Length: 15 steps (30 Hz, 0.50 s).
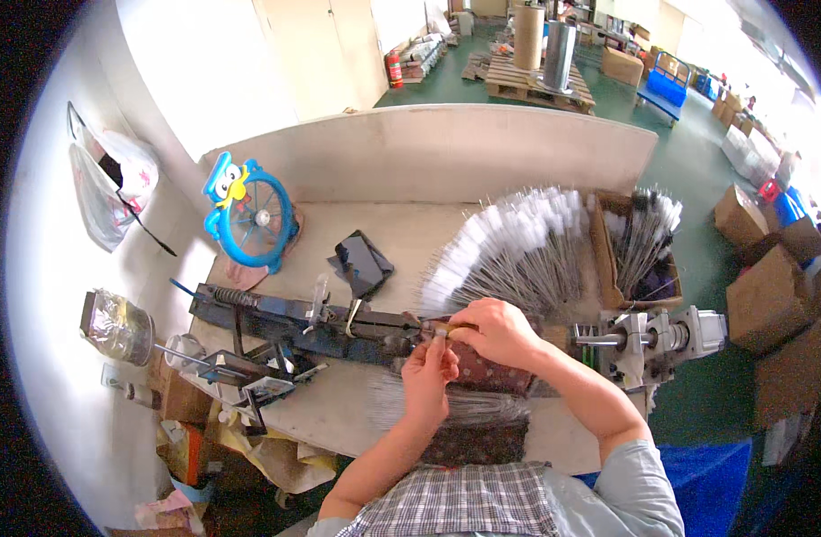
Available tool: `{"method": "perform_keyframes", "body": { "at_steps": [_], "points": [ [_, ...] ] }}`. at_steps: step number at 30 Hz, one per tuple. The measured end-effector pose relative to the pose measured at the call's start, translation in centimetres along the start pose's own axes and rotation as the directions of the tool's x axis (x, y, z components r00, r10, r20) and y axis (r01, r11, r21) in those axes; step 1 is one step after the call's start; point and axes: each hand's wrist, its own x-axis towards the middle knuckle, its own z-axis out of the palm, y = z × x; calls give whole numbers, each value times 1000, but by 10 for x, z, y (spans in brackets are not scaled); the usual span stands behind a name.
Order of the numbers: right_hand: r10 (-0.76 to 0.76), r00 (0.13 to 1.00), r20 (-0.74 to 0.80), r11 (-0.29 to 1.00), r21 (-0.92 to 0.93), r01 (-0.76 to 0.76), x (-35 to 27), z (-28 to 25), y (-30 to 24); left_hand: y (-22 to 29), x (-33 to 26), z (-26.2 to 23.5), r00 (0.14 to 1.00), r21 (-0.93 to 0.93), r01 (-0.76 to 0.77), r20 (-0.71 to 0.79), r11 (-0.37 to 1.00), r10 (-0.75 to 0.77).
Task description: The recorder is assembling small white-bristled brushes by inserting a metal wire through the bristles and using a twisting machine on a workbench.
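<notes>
Both my hands meet at the middle of a long dark metal machine (285, 324) lying across the workbench (365, 421). My right hand (495, 331) pinches a small thin part at the machine's end, fingers closed on it. My left hand (431, 376) comes up from below and touches the same spot with its fingertips. A fan of thin wire brushes with white tips (509, 255) lies just behind my hands. More loose wires (468, 407) lie under my left wrist. What exactly sits between my fingers is too small to tell.
A grey motor unit (652, 338) stands at the right bench edge. A cardboard box (607, 259) holds more brushes. A blue cartoon fan (249, 215), a black phone (364, 261), a jar (115, 327) and cardboard boxes (768, 286) on the green floor are nearby.
</notes>
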Motion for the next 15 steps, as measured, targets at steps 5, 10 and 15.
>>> {"method": "perform_keyframes", "body": {
  "at_steps": [5,10,15],
  "points": [
    [162,985,67,962,214,-173,3,3,3,4,-5,4,999,101,5,33,995,-9],
    [107,994,-28,982,157,-101,-1,7,2,8,1,6,995,-142,94,35,985,-90],
    [-76,974,-213,982,-183,36,-7,22,-20,4,3,12,992,-266,49,-96,963,-77]
  ]
}}
